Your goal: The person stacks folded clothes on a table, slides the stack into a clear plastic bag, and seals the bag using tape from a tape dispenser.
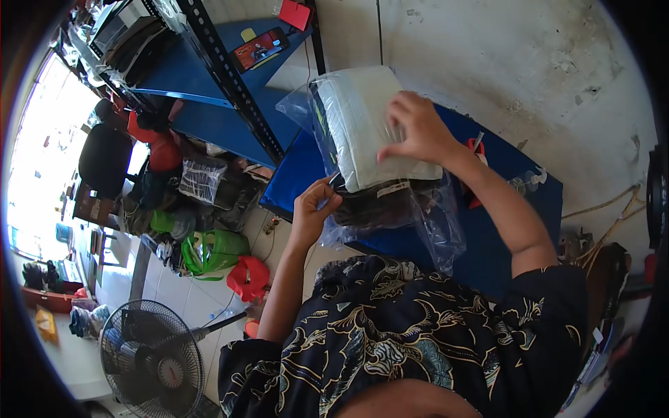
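A pale, flat folded bundle [362, 125] lies inside a clear plastic bag [442, 230] on the blue table [512, 237]. Dark folded material [380, 209] shows at the bag's near end, below the pale bundle. My left hand [317, 207] is at the near left corner of the bundle, its fingers closed on the edge of the plastic bag. Over the right side of the bundle is my right hand [416, 129], fingers apart and slightly curved. Whether its fingertips touch the bundle is unclear.
A metal shelf post [233, 83] rises left of the table, with a lit phone [260, 50] on a blue shelf. Something red lies behind my right forearm. A standing fan [153, 355], a green bag [212, 251] and a red bag [248, 279] are at lower left.
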Demonstrator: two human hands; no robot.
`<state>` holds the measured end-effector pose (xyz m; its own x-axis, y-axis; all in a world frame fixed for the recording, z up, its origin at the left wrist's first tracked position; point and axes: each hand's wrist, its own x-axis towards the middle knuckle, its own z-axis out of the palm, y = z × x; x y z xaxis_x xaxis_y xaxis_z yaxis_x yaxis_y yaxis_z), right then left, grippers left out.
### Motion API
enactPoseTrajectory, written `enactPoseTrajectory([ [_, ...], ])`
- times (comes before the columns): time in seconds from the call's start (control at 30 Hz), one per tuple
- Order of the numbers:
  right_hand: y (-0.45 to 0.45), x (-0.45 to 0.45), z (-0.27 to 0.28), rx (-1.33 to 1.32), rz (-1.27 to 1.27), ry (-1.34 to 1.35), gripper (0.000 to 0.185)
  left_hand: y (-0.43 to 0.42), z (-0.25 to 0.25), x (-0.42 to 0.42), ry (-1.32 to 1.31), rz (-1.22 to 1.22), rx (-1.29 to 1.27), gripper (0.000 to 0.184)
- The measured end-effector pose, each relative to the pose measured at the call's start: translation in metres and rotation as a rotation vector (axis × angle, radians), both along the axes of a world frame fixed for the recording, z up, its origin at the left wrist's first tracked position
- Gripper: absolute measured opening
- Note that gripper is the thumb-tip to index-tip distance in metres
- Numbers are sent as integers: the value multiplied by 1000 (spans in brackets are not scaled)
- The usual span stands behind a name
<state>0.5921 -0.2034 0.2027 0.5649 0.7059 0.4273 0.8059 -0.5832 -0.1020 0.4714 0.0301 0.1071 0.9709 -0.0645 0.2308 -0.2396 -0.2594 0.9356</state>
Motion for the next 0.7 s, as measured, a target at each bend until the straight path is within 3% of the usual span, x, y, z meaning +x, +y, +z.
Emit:
enactPoseTrajectory([
  [0.03,-8,3,-11,211,-130,138,42,1,-1,1,-7,18,-25,17],
  [0.07,-16,2,-29,211,-131,139,42,1,-1,2,-15,36,-49,17],
  [0.13,-32,-10,-65,748,-275,746,49,6,-4,7,4,59,-107,16],
  [0.17,-39,-19,-67,756,-283,749,49,8,-6,11,24,81,-165,15],
  [0.23,-53,-42,-72,601,-327,1015,55,24,-9,20,54,39,-77,7],
  [0.33,-75,-91,-102,590,-391,1067,55,36,32,14,92,22,215,9],
  [0.37,-80,-114,-106,692,-523,1221,63,40,44,8,-8,25,482,25],
  [0.4,-85,-139,-111,794,-652,1376,71,33,59,2,-14,7,490,25],
  [0.47,-100,-182,-145,1160,-755,1698,86,8,89,-7,-284,210,818,44],
  [0.5,-97,-196,-149,1179,-757,1699,86,-7,98,-6,-333,0,959,50],
  [0.53,-94,-209,-152,1387,-659,1912,84,-24,102,-5,-373,-217,1092,56],
  [0.57,-92,-218,-154,1596,-538,2116,82,-45,99,-3,-542,-338,1246,54],
  [0.6,-90,-221,-157,1611,-543,2119,82,-69,94,0,-717,-460,1390,53],
  [0.67,-82,-223,-171,1960,-446,2029,65,-108,63,17,-955,-508,1148,50],
  [0.7,-97,-225,-195,1979,-442,2022,65,-122,54,25,-962,-523,1148,50],
])
